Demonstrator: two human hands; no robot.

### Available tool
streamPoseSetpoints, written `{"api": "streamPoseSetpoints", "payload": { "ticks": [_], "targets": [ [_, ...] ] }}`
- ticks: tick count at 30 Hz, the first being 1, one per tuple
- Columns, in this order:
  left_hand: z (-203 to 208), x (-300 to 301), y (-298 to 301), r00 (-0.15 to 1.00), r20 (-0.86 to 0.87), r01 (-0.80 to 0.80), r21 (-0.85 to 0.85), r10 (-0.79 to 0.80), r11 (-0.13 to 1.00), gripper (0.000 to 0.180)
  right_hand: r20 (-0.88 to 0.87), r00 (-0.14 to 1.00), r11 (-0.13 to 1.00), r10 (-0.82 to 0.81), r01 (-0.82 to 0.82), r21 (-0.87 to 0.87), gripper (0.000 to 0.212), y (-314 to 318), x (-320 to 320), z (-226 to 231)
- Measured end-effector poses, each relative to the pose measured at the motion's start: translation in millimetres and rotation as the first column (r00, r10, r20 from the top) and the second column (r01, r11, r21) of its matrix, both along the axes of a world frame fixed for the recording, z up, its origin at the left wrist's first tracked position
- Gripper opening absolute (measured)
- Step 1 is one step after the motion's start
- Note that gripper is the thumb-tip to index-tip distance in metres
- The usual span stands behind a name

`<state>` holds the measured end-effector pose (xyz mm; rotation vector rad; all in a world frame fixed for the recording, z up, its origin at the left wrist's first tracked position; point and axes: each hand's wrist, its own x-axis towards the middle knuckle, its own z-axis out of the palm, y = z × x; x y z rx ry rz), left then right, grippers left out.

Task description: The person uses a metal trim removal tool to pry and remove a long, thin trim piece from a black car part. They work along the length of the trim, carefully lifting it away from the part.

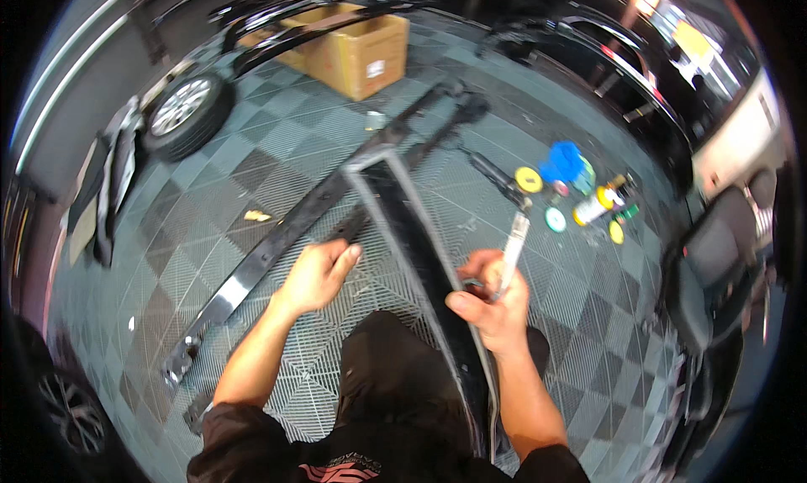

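A long black trim panel (412, 231) with pale grey edging slants up from my lap in front of me. My right hand (496, 302) grips its right edge, the thumb lying on the black face. A slim, pale, blade-like tool (516, 237) sticks up from the same hand; its exact kind is blurred. My left hand (319, 277) is closed, left of the panel and apart from it; whatever its fingers hold, if anything, is hidden. Beyond that hand, two long black car trim strips (286, 231) lie on the floor, partly covered by the panel.
Polishing pads (528, 179), a blue cloth (561, 162), a yellow-and-white bottle (595, 205) and a dark hand-held power tool (494, 176) lie on the tiled floor at right. A cardboard box (366, 58), a wheel (189, 113) and a car seat (714, 264) stand around.
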<state>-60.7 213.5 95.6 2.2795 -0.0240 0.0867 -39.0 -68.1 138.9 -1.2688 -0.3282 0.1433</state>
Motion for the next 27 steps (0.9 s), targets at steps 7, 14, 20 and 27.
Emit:
{"api": "streamPoseSetpoints", "payload": {
  "ticks": [7,14,20,27],
  "targets": [
    [-99.9,19.9,-87.2,0.871,0.085,0.469,0.151,-0.484,0.870,0.037,0.111,0.992,0.988,-0.054,0.069,-0.137,0.049,-10.6,0.1,-2.7],
    [-45.3,85.6,-183.2,0.764,0.149,0.640,-0.055,-0.628,0.766,0.060,0.181,0.982,0.978,-0.052,0.086,-0.189,0.051,-6.0,2.5,-4.3],
    [-13.0,155.0,-194.5,0.884,-0.078,0.351,-0.542,-0.461,0.764,0.080,-0.022,1.000,0.994,-0.013,0.015,0.109,0.048,-13.1,0.8,4.5],
    [67.4,87.5,-101.2,0.906,0.415,0.396,-0.900,-0.082,-0.185,0.096,-0.092,0.995,0.995,0.035,-0.026,0.097,0.057,-31.4,5.7,-6.0]
  ]
}}
